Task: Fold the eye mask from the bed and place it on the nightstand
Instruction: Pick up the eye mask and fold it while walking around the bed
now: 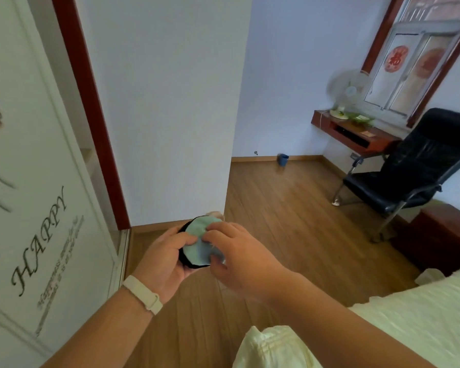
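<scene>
The eye mask (197, 236), pale green-blue with a black edge, is bunched up between both hands above the wooden floor. My left hand (165, 258), with a white band on its wrist, cups it from below and the left. My right hand (239, 257) presses on it from the right, thumb and fingers pinching the fabric. Part of the mask is hidden by the fingers. A dark red-brown nightstand (441, 235) stands at the right beside the bed (422, 320), which has a pale yellow cover.
A white wardrobe door (37, 208) with the word HAPPY fills the left. A white wall corner (170, 115) is straight ahead. A black chair (409, 176), a wall shelf (356, 134) with a fan (348, 88), and a blue bin (282, 159) lie beyond on the wooden floor.
</scene>
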`<state>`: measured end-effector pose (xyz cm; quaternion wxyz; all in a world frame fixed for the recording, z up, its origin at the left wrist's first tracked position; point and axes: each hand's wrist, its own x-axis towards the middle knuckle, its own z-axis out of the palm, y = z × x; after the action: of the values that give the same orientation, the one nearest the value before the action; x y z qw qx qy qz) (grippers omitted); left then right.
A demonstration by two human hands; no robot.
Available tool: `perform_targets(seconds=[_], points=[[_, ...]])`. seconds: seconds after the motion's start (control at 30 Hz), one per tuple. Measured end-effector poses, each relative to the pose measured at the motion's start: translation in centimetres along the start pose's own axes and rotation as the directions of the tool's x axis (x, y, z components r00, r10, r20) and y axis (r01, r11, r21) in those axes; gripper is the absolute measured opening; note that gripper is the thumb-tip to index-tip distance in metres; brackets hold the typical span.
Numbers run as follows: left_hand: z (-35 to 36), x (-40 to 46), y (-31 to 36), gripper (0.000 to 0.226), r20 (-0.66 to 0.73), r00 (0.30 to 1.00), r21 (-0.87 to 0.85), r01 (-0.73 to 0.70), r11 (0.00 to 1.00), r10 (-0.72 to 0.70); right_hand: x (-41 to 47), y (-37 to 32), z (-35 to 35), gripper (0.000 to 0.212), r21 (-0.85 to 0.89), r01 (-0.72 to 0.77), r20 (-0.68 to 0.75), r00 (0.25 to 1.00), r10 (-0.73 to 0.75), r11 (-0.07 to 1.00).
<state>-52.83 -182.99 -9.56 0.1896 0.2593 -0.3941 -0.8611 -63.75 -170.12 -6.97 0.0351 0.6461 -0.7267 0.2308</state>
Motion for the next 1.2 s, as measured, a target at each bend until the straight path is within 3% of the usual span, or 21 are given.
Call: perform_targets(seconds=[0.37, 0.73, 1.2], points=[[2.7, 19.4, 5.4, 0.04, -0.05, 0.998, 0.072, 0.037, 0.997, -0.033, 13.2, 14.8, 1.5, 0.04, 0.022, -0.075, 0.005, 0.997, 0.075, 0.997], [10.6, 33.0, 7.7, 0.032, 0.094, 0.992, 0.22, 0.058, 0.974, -0.081, 18.4, 26.9, -2.8, 0.039, -0.044, -0.176, -0.095, 0.981, 0.171, 0.983], [14.8, 51.5, 8.8, 0.033, 0.225, 0.935, 0.232, 0.221, 0.947, -0.273, 26.2, 40.0, -1.4, 0.038, -0.1, -0.423, -0.113, 0.904, 0.412, 0.901]])
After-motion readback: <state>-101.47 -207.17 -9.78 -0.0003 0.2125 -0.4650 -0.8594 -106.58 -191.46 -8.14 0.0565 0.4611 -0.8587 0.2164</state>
